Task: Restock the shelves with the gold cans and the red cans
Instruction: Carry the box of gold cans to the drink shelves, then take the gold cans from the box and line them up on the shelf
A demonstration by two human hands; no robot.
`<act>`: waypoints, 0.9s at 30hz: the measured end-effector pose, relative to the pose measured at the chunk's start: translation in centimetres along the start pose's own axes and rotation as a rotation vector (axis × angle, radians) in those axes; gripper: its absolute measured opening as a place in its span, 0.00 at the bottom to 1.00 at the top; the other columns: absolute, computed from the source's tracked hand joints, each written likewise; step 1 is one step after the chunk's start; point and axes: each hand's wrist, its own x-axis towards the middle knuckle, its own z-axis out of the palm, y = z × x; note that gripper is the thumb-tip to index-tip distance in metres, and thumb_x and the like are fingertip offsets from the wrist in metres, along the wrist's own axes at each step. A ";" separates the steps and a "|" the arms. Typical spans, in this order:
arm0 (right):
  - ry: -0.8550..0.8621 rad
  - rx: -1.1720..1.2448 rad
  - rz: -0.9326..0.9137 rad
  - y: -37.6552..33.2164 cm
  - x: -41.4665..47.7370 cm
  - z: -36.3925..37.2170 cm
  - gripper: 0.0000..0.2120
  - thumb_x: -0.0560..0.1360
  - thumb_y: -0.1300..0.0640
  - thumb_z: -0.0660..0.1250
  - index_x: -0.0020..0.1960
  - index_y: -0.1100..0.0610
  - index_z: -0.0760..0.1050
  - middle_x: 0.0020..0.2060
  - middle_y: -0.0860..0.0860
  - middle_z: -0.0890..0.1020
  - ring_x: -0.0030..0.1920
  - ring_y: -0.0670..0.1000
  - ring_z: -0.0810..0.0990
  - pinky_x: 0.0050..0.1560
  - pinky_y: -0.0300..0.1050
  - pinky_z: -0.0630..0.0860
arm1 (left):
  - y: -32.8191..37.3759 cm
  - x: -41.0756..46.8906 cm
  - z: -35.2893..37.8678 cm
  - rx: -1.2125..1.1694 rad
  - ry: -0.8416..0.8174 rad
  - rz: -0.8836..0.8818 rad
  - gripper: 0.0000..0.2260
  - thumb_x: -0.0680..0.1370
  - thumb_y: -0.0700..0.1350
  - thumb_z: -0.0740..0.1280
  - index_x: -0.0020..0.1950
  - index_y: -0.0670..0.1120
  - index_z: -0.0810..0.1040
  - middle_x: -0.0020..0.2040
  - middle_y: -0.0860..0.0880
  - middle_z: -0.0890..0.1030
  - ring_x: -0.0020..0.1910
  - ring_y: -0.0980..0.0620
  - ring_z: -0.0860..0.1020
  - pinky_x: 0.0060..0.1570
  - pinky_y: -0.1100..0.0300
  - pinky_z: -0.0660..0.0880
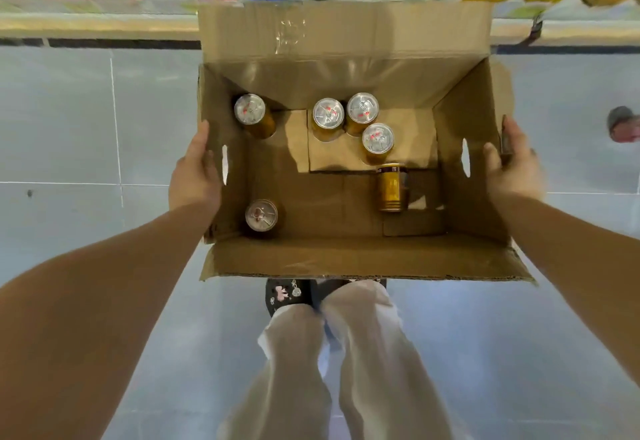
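An open cardboard box [346, 261] is right below me, over my feet. Inside stand several gold cans with silver tops: one at the far left [250, 110] and a cluster of three [362, 108] at the far middle. Another gold can [391, 186] lies on its side near the right wall. A darker can [261, 215], whose colour I cannot tell, stands in the near left corner. My left hand [194, 176] clasps the box's left wall. On the right wall, my right hand [512, 169] grips with the thumb inside. No red can is clearly visible.
A shelf edge [97, 23] runs across the top of the view, with bottles, cans and red cartons lined up above it. Grey floor tiles surround the box. A small grey and pink object [623, 124] lies on the floor at the far right.
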 end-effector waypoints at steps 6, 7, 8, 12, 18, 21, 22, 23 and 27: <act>0.032 -0.010 0.001 1.4 0.2 1.6 0.24 0.79 0.45 0.56 0.72 0.38 0.52 0.68 0.54 0.69 0.64 0.62 0.72 0.64 0.60 0.70 | -1.2 -0.7 1.6 0.116 -0.056 -0.029 0.21 0.82 0.47 0.50 0.73 0.65 0.52 0.65 0.44 0.69 0.61 0.42 0.73 0.60 0.49 0.68; 0.043 -0.006 0.019 1.5 0.1 1.7 0.24 0.79 0.46 0.57 0.72 0.39 0.53 0.69 0.54 0.67 0.65 0.62 0.70 0.65 0.61 0.69 | -1.3 -1.1 1.8 0.117 -0.063 -0.035 0.21 0.82 0.47 0.50 0.73 0.65 0.52 0.66 0.44 0.68 0.61 0.43 0.72 0.61 0.49 0.68; 0.055 -0.008 0.038 1.5 0.0 1.7 0.25 0.78 0.47 0.58 0.72 0.40 0.54 0.70 0.55 0.66 0.66 0.62 0.69 0.66 0.62 0.67 | -1.3 -1.4 1.9 0.105 -0.064 -0.045 0.22 0.82 0.46 0.50 0.73 0.65 0.52 0.67 0.45 0.67 0.63 0.43 0.71 0.62 0.49 0.67; 0.145 -0.082 -0.025 -0.6 -1.4 1.5 0.26 0.75 0.53 0.58 0.71 0.42 0.56 0.72 0.53 0.63 0.69 0.61 0.65 0.68 0.61 0.64 | 0.1 -2.1 1.9 0.234 0.089 0.099 0.29 0.77 0.38 0.58 0.75 0.55 0.55 0.73 0.41 0.59 0.68 0.37 0.64 0.69 0.39 0.60; -0.051 0.098 -0.295 -6.1 -4.5 4.5 0.20 0.74 0.64 0.63 0.65 0.56 0.72 0.65 0.57 0.72 0.64 0.54 0.70 0.65 0.34 0.59 | 6.1 -3.5 5.4 0.170 -0.228 0.454 0.28 0.73 0.37 0.65 0.70 0.53 0.64 0.76 0.44 0.57 0.73 0.42 0.58 0.71 0.41 0.56; -0.257 0.170 -0.180 -6.6 -5.5 6.7 0.24 0.75 0.62 0.63 0.68 0.46 0.67 0.66 0.47 0.69 0.60 0.45 0.71 0.62 0.42 0.70 | 9.4 -2.0 8.7 0.119 -0.326 0.417 0.28 0.73 0.40 0.67 0.70 0.53 0.64 0.73 0.47 0.62 0.71 0.45 0.62 0.68 0.48 0.62; -0.280 0.178 -0.152 -6.4 -5.6 7.5 0.24 0.75 0.61 0.64 0.68 0.44 0.66 0.66 0.46 0.69 0.60 0.44 0.71 0.62 0.45 0.72 | 10.4 -1.1 10.0 0.116 -0.347 0.378 0.29 0.72 0.41 0.68 0.71 0.52 0.62 0.71 0.47 0.64 0.70 0.45 0.63 0.66 0.49 0.63; -0.288 0.172 -0.138 -6.0 -5.6 8.2 0.25 0.75 0.60 0.64 0.68 0.42 0.65 0.66 0.45 0.68 0.61 0.45 0.71 0.62 0.49 0.73 | 11.3 -0.1 11.2 0.136 -0.350 0.345 0.31 0.72 0.42 0.69 0.72 0.51 0.61 0.71 0.46 0.64 0.69 0.44 0.63 0.65 0.50 0.64; -0.274 0.181 -0.137 -4.0 -3.7 10.6 0.31 0.72 0.58 0.68 0.68 0.39 0.60 0.68 0.46 0.63 0.66 0.48 0.68 0.65 0.52 0.70 | 12.9 3.2 15.3 0.332 -0.259 0.372 0.39 0.69 0.43 0.73 0.74 0.50 0.54 0.71 0.42 0.61 0.68 0.41 0.63 0.62 0.49 0.64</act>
